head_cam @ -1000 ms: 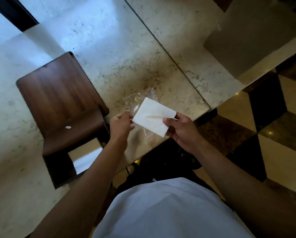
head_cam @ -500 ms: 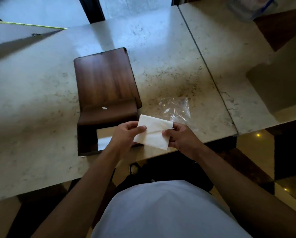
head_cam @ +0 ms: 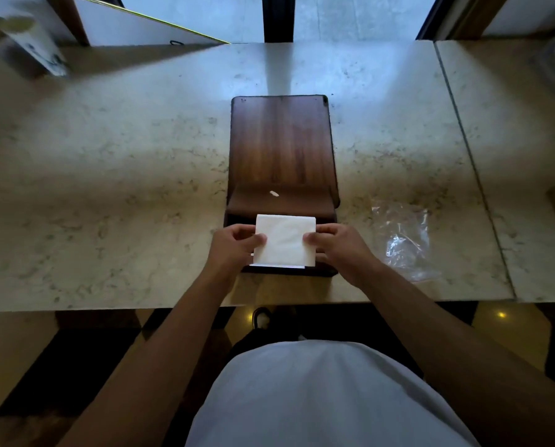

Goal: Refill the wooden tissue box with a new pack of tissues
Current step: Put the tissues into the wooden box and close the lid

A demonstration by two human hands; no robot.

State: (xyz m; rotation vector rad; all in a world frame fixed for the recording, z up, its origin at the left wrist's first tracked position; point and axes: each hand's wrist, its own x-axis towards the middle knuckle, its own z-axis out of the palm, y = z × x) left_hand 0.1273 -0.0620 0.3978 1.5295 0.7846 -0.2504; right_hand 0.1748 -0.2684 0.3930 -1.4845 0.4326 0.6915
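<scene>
A dark wooden tissue box [head_cam: 282,146] lies on the marble table [head_cam: 108,188], its open end toward me. A white stack of tissues [head_cam: 284,240] sits over that open end, held flat from both sides. My left hand [head_cam: 234,246] pinches its left edge and my right hand [head_cam: 340,250] pinches its right edge. A thin white edge shows under the stack, inside the box opening. The empty clear plastic wrapper [head_cam: 401,237] lies crumpled on the table to the right of the box.
A small white scrap [head_cam: 273,193] rests on the box's sliding part. A blurred white cup [head_cam: 28,43] stands at the far left. A seam [head_cam: 469,156] divides the tabletop on the right. The table's near edge is just below my wrists.
Both hands carried the tissue stack left from above the wrapper to the box's open end. The view swung so the box now sits centred and square to me.
</scene>
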